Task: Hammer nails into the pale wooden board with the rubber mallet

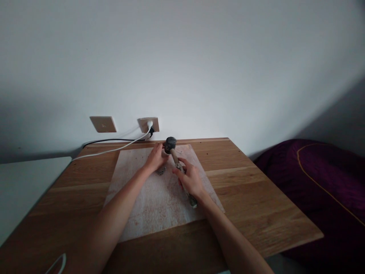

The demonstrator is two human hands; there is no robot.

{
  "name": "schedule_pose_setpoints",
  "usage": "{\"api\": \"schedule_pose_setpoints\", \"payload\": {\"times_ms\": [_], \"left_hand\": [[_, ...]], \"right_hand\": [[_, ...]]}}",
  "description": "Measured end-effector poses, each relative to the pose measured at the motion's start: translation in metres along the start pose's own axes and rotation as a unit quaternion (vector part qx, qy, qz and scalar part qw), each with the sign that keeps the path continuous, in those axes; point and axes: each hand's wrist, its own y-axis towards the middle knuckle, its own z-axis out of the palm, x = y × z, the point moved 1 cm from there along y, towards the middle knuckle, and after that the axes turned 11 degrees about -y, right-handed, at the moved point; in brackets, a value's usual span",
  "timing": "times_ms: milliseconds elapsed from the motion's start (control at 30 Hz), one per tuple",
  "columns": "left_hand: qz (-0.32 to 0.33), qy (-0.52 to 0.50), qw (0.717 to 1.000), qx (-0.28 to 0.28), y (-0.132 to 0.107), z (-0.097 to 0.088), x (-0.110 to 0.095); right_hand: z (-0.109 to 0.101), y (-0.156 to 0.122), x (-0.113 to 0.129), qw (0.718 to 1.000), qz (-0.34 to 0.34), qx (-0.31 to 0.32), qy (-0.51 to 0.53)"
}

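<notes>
My right hand [191, 178] is closed around the handle of a hammer [177, 164]. Its dark rounded head points away from me and its handle end comes out below my palm. Close to the hammer head, my left hand [156, 156] has its fingers drawn together over the board; whatever they pinch is hidden by the hand and the hammer head. Under both hands lies a pale, worn wooden board [159, 209]. A small heap of what look like nails [161, 171] rests on it just below my left hand. Several tiny dark points, perhaps nails, show along the board's far edge.
The board lies on a brown wooden table [245, 190] against a white wall. A white cable [114, 151] and a black one run from the wall socket [148, 125] along the table's back left. A purple beanbag-like cushion [322, 182] stands at the right; a white surface [25, 186] borders the left.
</notes>
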Motion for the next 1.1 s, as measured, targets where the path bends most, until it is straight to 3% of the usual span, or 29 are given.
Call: {"api": "schedule_pose_setpoints", "payload": {"times_ms": [167,500,667,867,1100], "left_hand": [[-0.024,-0.007,0.999,0.021,0.001,-0.001,0.001],[-0.027,-0.031,0.998,0.039,0.002,0.0,0.005],[0.001,-0.014,1.0,0.001,0.001,0.001,0.003],[0.023,-0.032,0.999,-0.008,-0.001,-0.003,-0.008],[0.026,-0.038,0.995,-0.092,0.003,-0.011,-0.017]], "right_hand": [[0.0,0.001,-0.002,0.999,-0.005,-0.02,0.046],[0.001,-0.002,0.002,0.999,0.001,-0.011,0.04],[0.003,-0.003,0.002,0.997,-0.026,-0.045,0.055],[0.005,-0.002,-0.001,1.0,-0.006,-0.004,0.017],[0.005,-0.001,0.001,0.996,0.009,-0.031,0.085]]}}
